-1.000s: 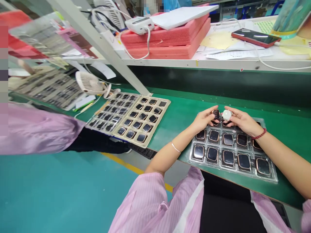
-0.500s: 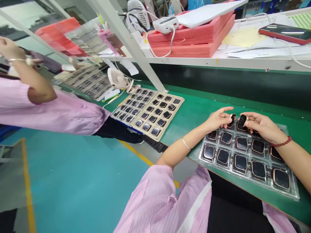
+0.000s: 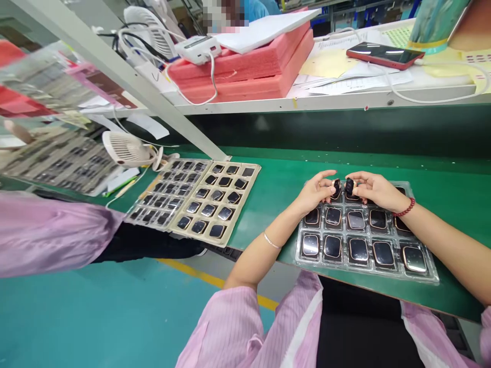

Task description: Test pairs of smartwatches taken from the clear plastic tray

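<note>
Over the back row of a clear plastic tray, my two hands are close together. My left hand pinches a small dark smartwatch case with a copper-coloured edge, tilted up on its side. Between the thumb and fingers of my right hand is a second dark smartwatch case, also tilted. A narrow gap separates the two. Several dark square watch cases with copper rims, such as a front one, sit in the tray's pockets. Part of the back row is hidden behind my hands.
Left on the green bench lie a beige tray and a clear tray of watch cases. A small fan stands behind them. The shelf above bears red foam and a phone. Another person's pink sleeve shows at left.
The view has swung to the right, so the scene sits further left. The other person's raised arm is out of view. Both my hands still hold the watch cases above the back row.
</note>
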Demonstrator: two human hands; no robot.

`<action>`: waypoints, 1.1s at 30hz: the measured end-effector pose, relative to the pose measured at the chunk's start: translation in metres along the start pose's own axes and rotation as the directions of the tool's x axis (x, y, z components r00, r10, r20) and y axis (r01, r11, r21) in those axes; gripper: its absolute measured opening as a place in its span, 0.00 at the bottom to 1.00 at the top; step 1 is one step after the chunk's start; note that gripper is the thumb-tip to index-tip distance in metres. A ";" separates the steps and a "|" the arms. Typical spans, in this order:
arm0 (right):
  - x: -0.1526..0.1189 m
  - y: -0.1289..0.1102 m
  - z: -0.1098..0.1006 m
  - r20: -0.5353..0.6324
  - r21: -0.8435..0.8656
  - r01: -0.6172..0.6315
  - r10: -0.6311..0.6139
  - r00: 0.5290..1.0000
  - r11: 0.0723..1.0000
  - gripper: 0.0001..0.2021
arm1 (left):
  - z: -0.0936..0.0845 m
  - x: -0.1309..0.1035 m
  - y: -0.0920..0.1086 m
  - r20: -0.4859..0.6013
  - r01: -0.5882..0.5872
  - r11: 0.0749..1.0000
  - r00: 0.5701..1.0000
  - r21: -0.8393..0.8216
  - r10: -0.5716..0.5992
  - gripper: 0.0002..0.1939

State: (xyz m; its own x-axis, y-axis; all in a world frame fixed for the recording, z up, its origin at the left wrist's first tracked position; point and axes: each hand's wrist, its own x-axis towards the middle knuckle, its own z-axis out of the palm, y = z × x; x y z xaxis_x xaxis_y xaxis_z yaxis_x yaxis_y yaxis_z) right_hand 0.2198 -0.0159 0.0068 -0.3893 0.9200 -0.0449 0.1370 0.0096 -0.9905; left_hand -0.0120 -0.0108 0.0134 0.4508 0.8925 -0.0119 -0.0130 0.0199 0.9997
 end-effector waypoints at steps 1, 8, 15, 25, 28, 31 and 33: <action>0.000 0.000 0.000 0.006 -0.001 0.000 0.000 1.000 1.000 0.37 | 0.000 0.000 0.000 -0.002 0.001 1.000 1.000 -0.001 -0.001 0.44; -0.002 -0.005 0.004 0.018 -0.012 0.027 -0.027 0.999 1.000 0.36 | 0.000 -0.001 0.000 0.005 0.005 1.000 1.000 0.012 -0.005 0.44; -0.003 -0.008 0.007 0.017 0.020 -0.017 0.017 1.000 1.000 0.34 | -0.001 0.000 -0.003 0.010 -0.001 1.000 1.000 0.008 0.001 0.44; -0.004 -0.016 0.011 -0.017 0.058 -0.082 0.083 0.996 0.995 0.29 | 0.010 -0.006 0.005 -0.089 -0.005 0.997 0.996 0.080 0.012 0.28; -0.003 -0.013 0.011 -0.011 -0.003 -0.051 0.051 0.999 0.999 0.27 | 0.011 -0.006 0.006 -0.069 -0.019 0.996 0.997 0.086 0.025 0.27; -0.003 -0.011 0.011 0.010 0.005 -0.051 0.051 0.999 0.999 0.28 | 0.012 -0.007 0.004 -0.068 -0.022 0.997 0.997 0.074 0.027 0.30; -0.004 -0.012 0.010 0.036 0.016 -0.063 0.062 0.997 0.998 0.30 | 0.013 -0.007 0.002 -0.079 -0.014 0.999 0.997 0.049 0.017 0.32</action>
State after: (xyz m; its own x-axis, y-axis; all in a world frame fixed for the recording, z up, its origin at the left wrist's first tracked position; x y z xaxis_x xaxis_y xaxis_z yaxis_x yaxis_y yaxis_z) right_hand 0.2108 -0.0237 0.0176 -0.4125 0.9041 -0.1114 0.1468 -0.0547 -0.9877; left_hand -0.0033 -0.0225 0.0156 0.3790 0.9254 0.0040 0.0248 -0.0145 0.9996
